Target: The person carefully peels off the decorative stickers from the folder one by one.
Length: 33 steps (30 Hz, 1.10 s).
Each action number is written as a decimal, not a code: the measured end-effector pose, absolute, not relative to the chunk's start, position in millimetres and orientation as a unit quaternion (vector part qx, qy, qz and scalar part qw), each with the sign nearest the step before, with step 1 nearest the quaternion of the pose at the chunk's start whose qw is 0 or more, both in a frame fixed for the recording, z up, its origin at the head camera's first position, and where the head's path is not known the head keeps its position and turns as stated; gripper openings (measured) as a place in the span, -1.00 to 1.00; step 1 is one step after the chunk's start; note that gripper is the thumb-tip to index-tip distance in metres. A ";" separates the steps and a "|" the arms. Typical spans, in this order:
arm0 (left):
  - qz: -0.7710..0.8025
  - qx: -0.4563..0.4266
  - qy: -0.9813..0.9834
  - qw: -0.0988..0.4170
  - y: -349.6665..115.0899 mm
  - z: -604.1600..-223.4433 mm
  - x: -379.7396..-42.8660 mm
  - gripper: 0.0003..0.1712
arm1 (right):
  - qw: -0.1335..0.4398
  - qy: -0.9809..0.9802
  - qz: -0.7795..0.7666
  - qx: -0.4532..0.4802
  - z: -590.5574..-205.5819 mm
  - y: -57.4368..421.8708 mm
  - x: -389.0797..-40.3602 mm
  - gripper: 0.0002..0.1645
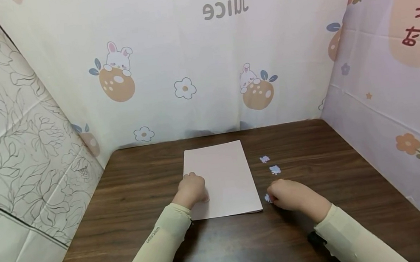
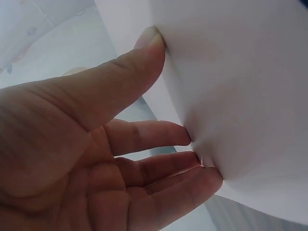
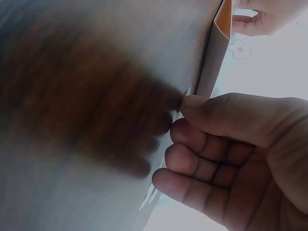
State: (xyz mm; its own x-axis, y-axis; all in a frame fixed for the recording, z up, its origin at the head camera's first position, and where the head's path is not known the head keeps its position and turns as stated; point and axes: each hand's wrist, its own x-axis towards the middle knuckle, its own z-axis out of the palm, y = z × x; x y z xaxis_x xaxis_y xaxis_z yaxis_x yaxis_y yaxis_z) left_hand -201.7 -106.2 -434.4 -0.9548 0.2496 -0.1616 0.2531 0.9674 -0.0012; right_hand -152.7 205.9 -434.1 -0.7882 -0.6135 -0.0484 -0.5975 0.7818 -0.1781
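My left hand [image 1: 191,190] rests at the left part of a pale pink, flat rectangular folder or box [image 1: 226,180]. In the left wrist view its thumb and relaxed fingers [image 2: 163,132] touch the pale surface with their tips. At the right of the pink thing, my right hand [image 1: 289,194] is down at the table and pinches a small pale-blue piece with a jagged outline [image 1: 267,198] between thumb and finger. Most of that piece is hidden by the fingertips. The right wrist view shows the thumb [image 3: 226,113] close against the curled index finger, near the tabletop.
Two more jagged pale-blue pieces [image 1: 274,170] [image 1: 264,159] lie on the dark wooden table [image 1: 141,168], beyond the right hand. Printed cloth hangings [image 1: 187,56] stand along the back and both sides. An orange inner side [image 3: 223,20] shows at the pink thing's edge.
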 end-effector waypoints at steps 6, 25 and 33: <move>-0.007 0.122 0.989 0.086 -105.4 -432.5 -200.5 -0.44 | 0.050 0.941 -0.080 -0.326 -434.8 206.9 -153.2 -0.70; -0.018 0.126 0.989 0.081 -105.6 -434.0 -201.3 -0.39 | 0.049 0.942 -0.085 -0.321 -433.9 207.4 -152.7 -0.72; -0.015 0.124 0.988 0.088 -105.7 -433.6 -198.7 -0.41 | 0.037 0.938 -0.089 -0.333 -436.5 208.7 -154.2 -0.68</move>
